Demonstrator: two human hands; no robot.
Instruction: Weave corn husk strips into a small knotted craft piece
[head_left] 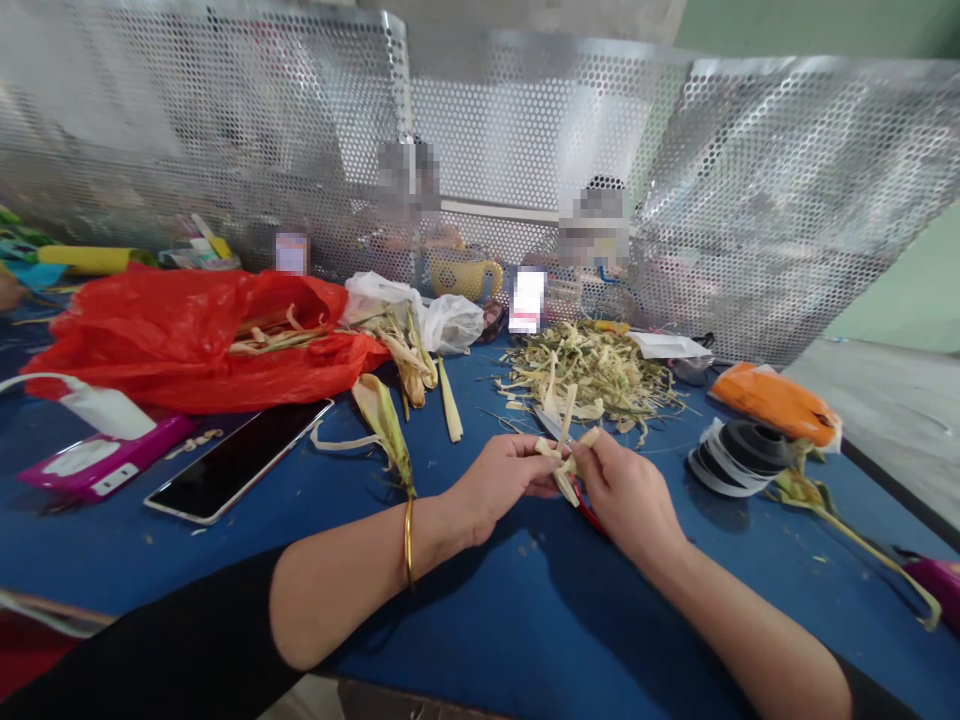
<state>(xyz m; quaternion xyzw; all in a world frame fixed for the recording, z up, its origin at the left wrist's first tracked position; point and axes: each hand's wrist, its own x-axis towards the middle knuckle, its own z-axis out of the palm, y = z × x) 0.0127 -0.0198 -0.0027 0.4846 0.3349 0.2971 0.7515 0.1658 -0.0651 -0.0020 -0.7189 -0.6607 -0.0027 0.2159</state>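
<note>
Over the blue table, my left hand [517, 468] is closed, pinching a pale folded piece of corn husk [559, 468] with strips sticking up and down. My right hand [626, 490] is closed right beside it, its fingertips touching the same husk. A pair of scissors with red handles [590, 515] lies in my right hand; its metal blades [553, 424] point away, past the husk. My palm hides most of the handles. Just beyond the hands spreads a heap of husk scraps [600, 375]. Left of them lie a larger husk [384, 420] and a narrow husk strip [450, 402].
A red plastic bag [150, 330] holding husks, a phone [240, 460] and a purple power strip [109, 460] are on the left. Tape rolls [739, 457] and an orange packet [776, 403] sit right. Behind stands a perforated metal screen [517, 110], with people beyond it.
</note>
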